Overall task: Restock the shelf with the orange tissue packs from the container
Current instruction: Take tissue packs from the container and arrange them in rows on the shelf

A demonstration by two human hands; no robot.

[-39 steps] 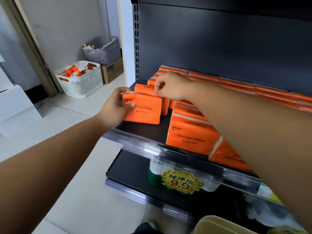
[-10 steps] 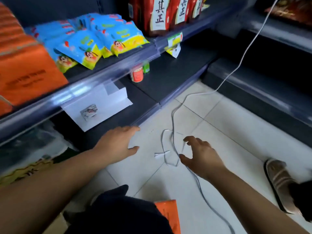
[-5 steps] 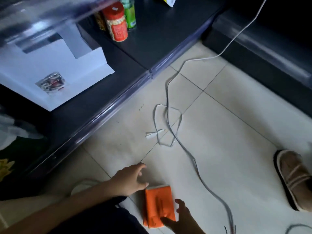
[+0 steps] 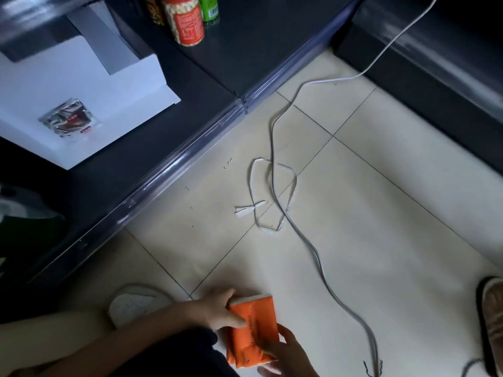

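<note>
Floor: I see cream tiled floor [image 4: 353, 240] running along a dark metal bottom shelf [image 4: 245, 50].
Shelf goods: a white cardboard box [image 4: 81, 85] stands at the left, with a red-orange printed can [image 4: 187, 23] and a green bottle [image 4: 209, 8] further back.
Tissue pack: the orange plastic-wrapped tissue pack [image 4: 254, 325] is low at the bottom edge of my view, between both hands; I cannot tell whether it touches the tiles.
Left hand: my left hand [image 4: 217, 311] grips the pack's far left edge, thumb on its top face.
Right hand: my right hand [image 4: 285, 352] is curled round the pack's near right corner.
Loose items: a thin white cable [image 4: 325, 280] snakes across the tiles, crossing a knotted white strap loop [image 4: 295, 178].
Feet: a white shoe [image 4: 136, 300] sits left of the pack; a brown sandal [image 4: 492, 322] is at the right edge.
</note>
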